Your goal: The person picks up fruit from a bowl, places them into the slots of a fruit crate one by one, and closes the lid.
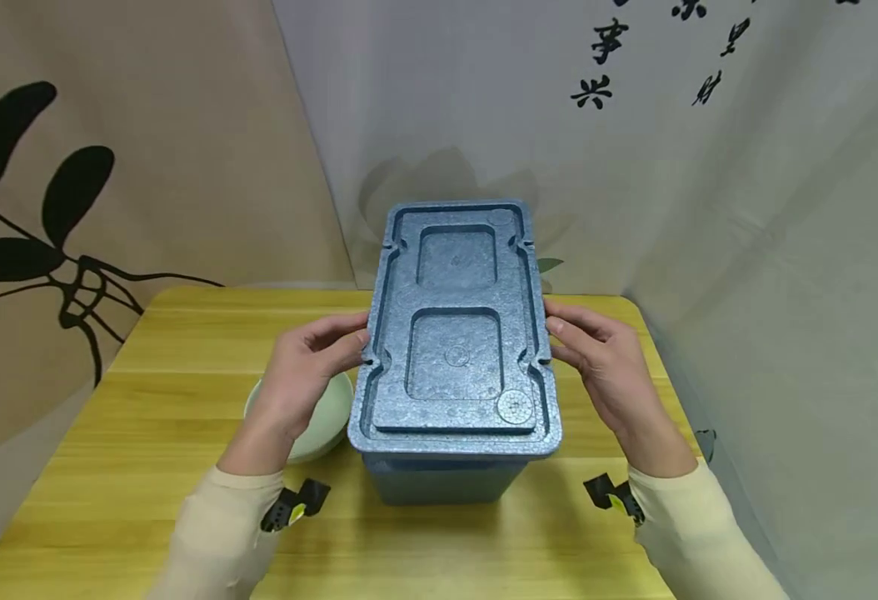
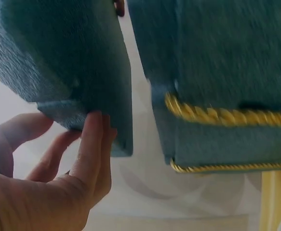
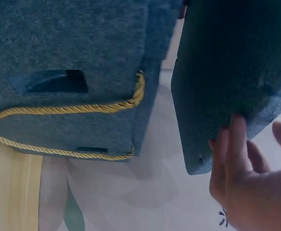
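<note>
A blue-grey foam lid [image 1: 454,283] with two square recesses is held over a matching foam box [image 1: 446,483]. My left hand [image 1: 300,375] grips the lid's left edge, thumb toward the top and fingers beneath. On the opposite edge, my right hand [image 1: 607,362] holds the lid the same way. Both wrist views show a gap between the raised lid [image 2: 97,53] and the box [image 2: 232,57]. Twisted gold cord [image 3: 68,110] runs along the box's sides, near a slot-shaped recess [image 3: 53,83]. The box's inside is hidden under the lid.
A pale green round dish [image 1: 331,421] sits on the yellow wooden table [image 1: 147,467], left of the box and partly behind my left forearm. Fabric curtains [image 1: 769,250] with black lettering and leaf prints hang close behind and to the right of the table.
</note>
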Demonstrator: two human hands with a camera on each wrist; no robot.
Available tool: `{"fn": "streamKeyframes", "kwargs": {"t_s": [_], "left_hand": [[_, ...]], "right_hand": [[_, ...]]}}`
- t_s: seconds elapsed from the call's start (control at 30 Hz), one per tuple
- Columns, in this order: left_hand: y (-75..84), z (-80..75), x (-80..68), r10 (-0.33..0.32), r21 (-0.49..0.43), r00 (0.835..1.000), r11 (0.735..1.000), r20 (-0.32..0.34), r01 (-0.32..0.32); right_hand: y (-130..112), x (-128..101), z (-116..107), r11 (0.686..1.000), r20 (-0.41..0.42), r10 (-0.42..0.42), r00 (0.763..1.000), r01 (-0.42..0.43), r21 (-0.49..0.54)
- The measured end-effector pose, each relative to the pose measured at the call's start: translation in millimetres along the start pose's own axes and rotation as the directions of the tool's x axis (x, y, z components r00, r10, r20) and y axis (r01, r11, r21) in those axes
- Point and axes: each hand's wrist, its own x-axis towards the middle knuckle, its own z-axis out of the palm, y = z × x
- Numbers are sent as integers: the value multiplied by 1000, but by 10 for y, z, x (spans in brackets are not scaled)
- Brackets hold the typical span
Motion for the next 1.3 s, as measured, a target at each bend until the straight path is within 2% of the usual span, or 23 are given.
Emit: {"fn": "streamKeyframes", "kwargs": {"t_s": [0.1, 0.2, 0.33, 0.53, 0.8, 1.0, 1.07, 1.13, 1.23, 1.3], "left_hand": [[-17, -66, 60, -6, 8, 1000, 1000, 10, 6], [-25, -107, 87, -26, 33, 1000, 999, 16, 26], [-40, -120, 106, -41, 64, 999, 997, 19, 40], [-38, -119, 90, -75, 78, 997, 994, -7, 76], [-124, -80, 119, -93, 24, 991, 995, -94, 96], [-142, -111, 150, -104, 31, 990, 994, -98, 107], [-114, -124, 166, -82, 52, 992, 995, -93, 87], [-61, -135, 186, -32, 68, 995, 997, -90, 39], [53, -153, 212, 100, 87, 991, 992, -88, -92], [137, -164, 230, 207, 108, 975, 974, -82, -197]], "right_hand": [[48, 85, 40, 999, -19, 35, 999, -35, 0], [97, 171, 51, 997, 5, 82, 997, -82, -16], [162, 264, 36, 991, 35, 125, 991, -124, -52], [244, 337, 48, 982, 29, 165, 986, -161, -101], [296, 351, 46, 974, 61, 177, 982, -166, -153], [257, 386, 59, 971, 74, 169, 983, -153, -183], [216, 392, 68, 974, 69, 150, 986, -135, -180], [157, 389, 74, 980, 56, 117, 992, -106, -169], [46, 360, 86, 986, 30, 36, 999, -31, -163], [-24, 337, 104, 987, 4, -39, 999, 39, -158]]}}
